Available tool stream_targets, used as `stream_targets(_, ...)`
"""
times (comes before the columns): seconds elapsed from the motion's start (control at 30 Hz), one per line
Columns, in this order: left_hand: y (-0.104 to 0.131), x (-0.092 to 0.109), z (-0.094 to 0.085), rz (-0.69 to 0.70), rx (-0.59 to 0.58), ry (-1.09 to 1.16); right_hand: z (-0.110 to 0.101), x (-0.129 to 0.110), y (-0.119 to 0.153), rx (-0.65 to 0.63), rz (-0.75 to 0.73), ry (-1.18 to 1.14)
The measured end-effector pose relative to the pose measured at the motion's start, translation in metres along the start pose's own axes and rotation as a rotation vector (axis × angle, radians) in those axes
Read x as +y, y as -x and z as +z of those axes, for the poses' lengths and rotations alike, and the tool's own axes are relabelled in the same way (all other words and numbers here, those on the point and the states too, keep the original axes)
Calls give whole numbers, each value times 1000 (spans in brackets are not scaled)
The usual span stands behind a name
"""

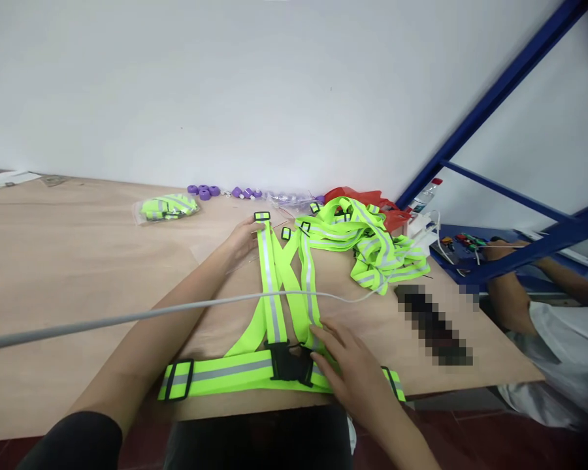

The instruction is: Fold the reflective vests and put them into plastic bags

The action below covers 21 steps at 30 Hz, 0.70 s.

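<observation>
A neon-yellow reflective harness [235, 373] with grey stripes lies at the table's front edge, its black buckle [291, 363] near the middle. My left hand [245, 240] is closed on the top of the left shoulder strap, just below a black slider [262, 216]. Fingers spread, my right hand [340, 359] rests over the lower right strap, beside the buckle. Behind it, to the right, is a tangled pile of similar straps [372, 241]. A grey cable crosses in front of the harness.
A bagged yellow bundle [167, 207] lies at the back left. Purple pieces [204, 192], a red bag [367, 199] and a bottle [426, 194] stand along the wall. A blue frame [490, 98] rises at the right, with another person's arms beyond it.
</observation>
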<state>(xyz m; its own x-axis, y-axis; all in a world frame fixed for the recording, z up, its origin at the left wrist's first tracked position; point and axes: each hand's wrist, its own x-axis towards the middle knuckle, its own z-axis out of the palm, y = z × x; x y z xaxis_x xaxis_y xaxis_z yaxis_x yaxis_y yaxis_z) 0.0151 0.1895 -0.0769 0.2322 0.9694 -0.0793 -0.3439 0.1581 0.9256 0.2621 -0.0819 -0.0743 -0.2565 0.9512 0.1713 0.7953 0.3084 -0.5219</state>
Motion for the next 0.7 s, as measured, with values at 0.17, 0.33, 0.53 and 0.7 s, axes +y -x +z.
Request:
stream_targets(0.17, 1, 2, -1, 9, 69, -107, 11, 11, 16, 29, 29, 15)
stream_targets(0.33, 8, 14, -10, -22, 119, -345, -1, 9, 12, 33, 25, -10)
stream_targets(0.53, 35, 63, -6, 48, 133, -835, -23, -8, -22, -60, 317, 77)
stream_targets(0.7, 97, 61, 50, 271, -222, -1087, -22, -20, -51, -109, 487, 141)
